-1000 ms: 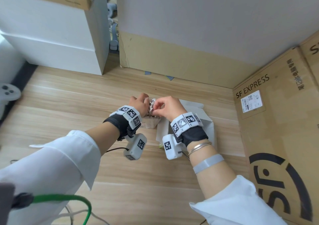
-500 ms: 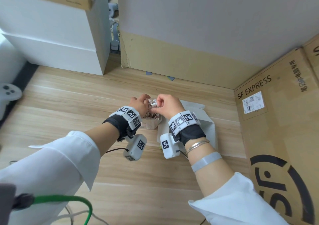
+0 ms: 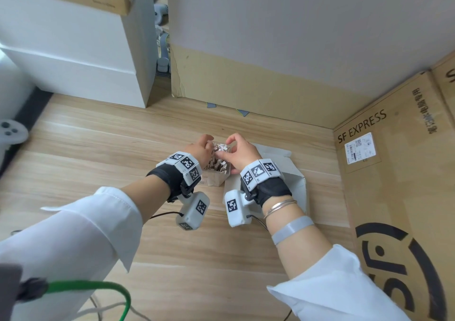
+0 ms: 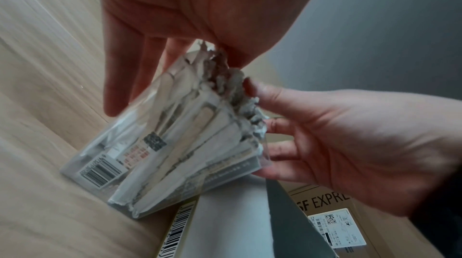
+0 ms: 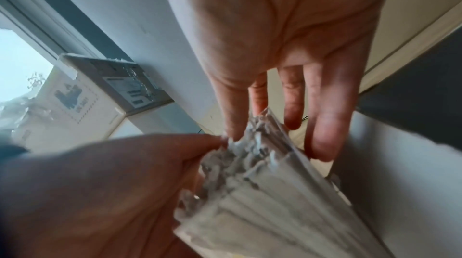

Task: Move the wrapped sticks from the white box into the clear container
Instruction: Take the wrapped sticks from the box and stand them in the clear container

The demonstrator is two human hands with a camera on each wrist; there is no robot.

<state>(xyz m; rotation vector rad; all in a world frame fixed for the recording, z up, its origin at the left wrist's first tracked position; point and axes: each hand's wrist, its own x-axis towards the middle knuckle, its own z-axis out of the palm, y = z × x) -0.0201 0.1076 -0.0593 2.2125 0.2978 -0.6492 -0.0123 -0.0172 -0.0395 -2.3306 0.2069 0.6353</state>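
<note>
The clear container [image 3: 216,180] stands on the wooden table, packed with upright wrapped sticks [image 3: 218,165] whose crumpled paper tops stick out. My left hand [image 3: 200,148] is at its left side; in the left wrist view its fingers [image 4: 140,68] run straight down the container's [image 4: 105,167] far wall and the thumb rests on the stick tops [image 4: 220,76]. My right hand [image 3: 242,152] is at its right side, with fingers [image 5: 322,124] straight and touching the sticks [image 5: 262,193]. The white box [image 3: 293,173] lies open just right of the container, under my right wrist; its inside is hidden.
A large SF Express cardboard box [image 3: 394,197] walls off the right side. A cardboard-edged panel [image 3: 246,91] stands at the back and a white cabinet [image 3: 73,62] at the back left. A white controller [image 3: 11,131] lies far left. A green cable [image 3: 98,286] runs near me.
Both hands have drawn slightly apart over the container, so more of the stick tops show between them. The container and the white box have stayed in place.
</note>
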